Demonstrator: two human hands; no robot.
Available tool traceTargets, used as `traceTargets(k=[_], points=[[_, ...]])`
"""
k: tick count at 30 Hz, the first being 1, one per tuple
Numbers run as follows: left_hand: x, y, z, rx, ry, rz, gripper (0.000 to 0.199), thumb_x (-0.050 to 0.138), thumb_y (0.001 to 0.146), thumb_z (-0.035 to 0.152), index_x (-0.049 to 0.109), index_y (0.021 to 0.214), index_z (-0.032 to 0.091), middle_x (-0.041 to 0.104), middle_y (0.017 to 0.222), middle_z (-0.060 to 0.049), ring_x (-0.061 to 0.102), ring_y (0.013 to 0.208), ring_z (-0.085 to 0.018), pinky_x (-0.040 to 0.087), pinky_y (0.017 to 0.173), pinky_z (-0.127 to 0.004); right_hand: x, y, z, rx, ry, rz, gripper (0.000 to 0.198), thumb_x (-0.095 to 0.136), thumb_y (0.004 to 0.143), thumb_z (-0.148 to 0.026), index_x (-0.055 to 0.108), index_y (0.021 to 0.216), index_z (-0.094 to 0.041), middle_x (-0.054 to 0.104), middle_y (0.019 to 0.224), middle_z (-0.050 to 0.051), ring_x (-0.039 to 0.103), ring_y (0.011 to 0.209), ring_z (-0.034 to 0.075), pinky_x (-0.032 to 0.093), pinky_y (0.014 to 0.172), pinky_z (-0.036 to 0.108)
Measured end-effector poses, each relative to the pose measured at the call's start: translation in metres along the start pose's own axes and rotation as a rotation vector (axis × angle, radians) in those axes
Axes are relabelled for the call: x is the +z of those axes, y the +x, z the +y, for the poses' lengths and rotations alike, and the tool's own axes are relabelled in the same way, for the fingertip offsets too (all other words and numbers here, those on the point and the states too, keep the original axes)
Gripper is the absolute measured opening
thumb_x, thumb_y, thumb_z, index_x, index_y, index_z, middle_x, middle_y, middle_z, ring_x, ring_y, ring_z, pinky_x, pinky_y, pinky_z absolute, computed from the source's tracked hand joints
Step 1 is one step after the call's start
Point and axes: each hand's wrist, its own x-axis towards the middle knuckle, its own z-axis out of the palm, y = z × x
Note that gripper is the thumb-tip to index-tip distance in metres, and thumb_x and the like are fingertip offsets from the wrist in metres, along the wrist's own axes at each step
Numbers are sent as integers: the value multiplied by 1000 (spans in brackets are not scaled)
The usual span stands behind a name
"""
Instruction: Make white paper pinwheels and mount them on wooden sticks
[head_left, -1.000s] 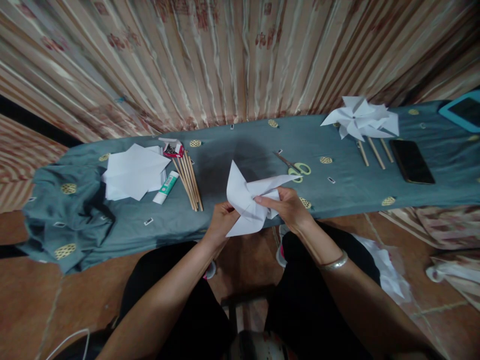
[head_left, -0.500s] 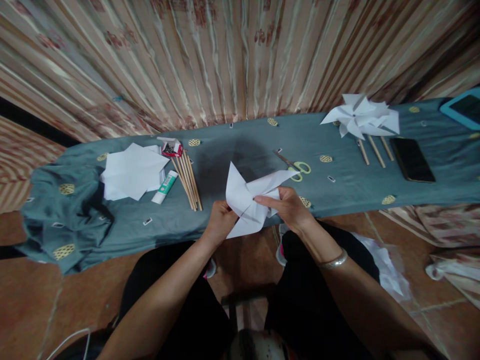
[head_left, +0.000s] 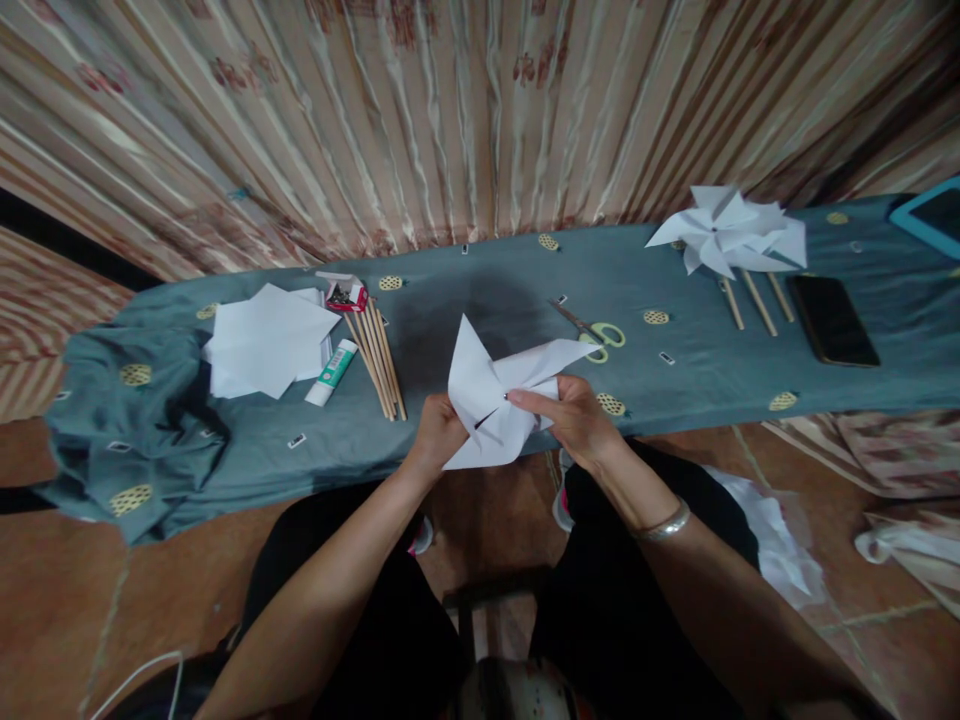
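Note:
A white paper pinwheel (head_left: 510, 430) is held in front of me, over the near edge of the cloth-covered table. My left hand (head_left: 439, 435) grips it from the left, its fingers partly hidden behind the paper. My right hand (head_left: 574, 415) is closed on the right side, with the thumb pressed near a small dark pin at the centre. Just beyond the right hand lie scissors (head_left: 602, 335) with pale green handles. Left of the pinwheel, several thin wooden sticks (head_left: 382, 360) rest side by side.
White paper sheets (head_left: 270, 340), a glue stick (head_left: 331, 372) and a small red box of pins (head_left: 346, 294) lie on the left. Finished pinwheels (head_left: 724, 235) on sticks, a black phone (head_left: 834, 322) and a blue-framed tablet (head_left: 930, 220) occupy the right. A curtain (head_left: 420, 120) hangs behind.
The pinwheel has turned slightly in my hands, its lower left corner shifting left and up a little. Both hands keep their hold.

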Motion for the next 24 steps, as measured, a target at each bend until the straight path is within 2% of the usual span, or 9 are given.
traceTargets(k=[4,7,11,16,20,22,24], points=[[-9,10,-4,140,182,-62,9,75,63,23,73,59,16,69,58,-2,64,65,-20,46,59,-25,-4,2,-6,-36,2,10,30,88,53,-39,74,72,-21,76,73,3,67,69,20,54,65,32],[-17,24,-9,275,391,-15,11,71,70,25,74,65,15,70,67,-5,62,69,-20,42,60,-24,-9,4,-9,-50,28,19,29,87,55,-36,75,77,-21,77,80,4,68,72,20,54,69,34],[-22,47,-15,446,601,26,11,63,74,18,73,69,17,67,69,-5,60,74,-20,42,68,-26,-13,6,-9,-46,35,10,28,86,57,-34,75,78,-19,76,76,4,69,73,21,55,71,35],[-22,63,-16,471,703,2,14,61,77,19,71,68,18,66,71,-7,60,77,-22,43,72,-28,-14,9,-8,-33,3,-3,26,86,58,-36,74,75,-20,75,73,3,69,75,23,56,72,37],[-19,63,-11,435,587,49,9,67,75,23,73,72,17,72,90,-11,62,92,-24,45,86,-32,-15,11,-9,-33,-9,-15,24,86,58,-35,74,73,-22,75,74,3,68,70,21,56,71,37],[-17,59,-7,357,377,80,20,67,78,34,75,78,16,74,94,-11,64,97,-25,46,88,-32,-16,13,-9,-41,-19,-22,23,86,59,-36,74,73,-22,76,76,3,68,70,21,56,71,37],[-13,51,-1,211,82,49,40,62,81,52,75,85,14,75,90,-11,67,97,-26,50,85,-32,-16,15,-8,-48,-32,-25,24,86,59,-37,74,73,-23,76,77,3,69,72,21,56,73,39]])
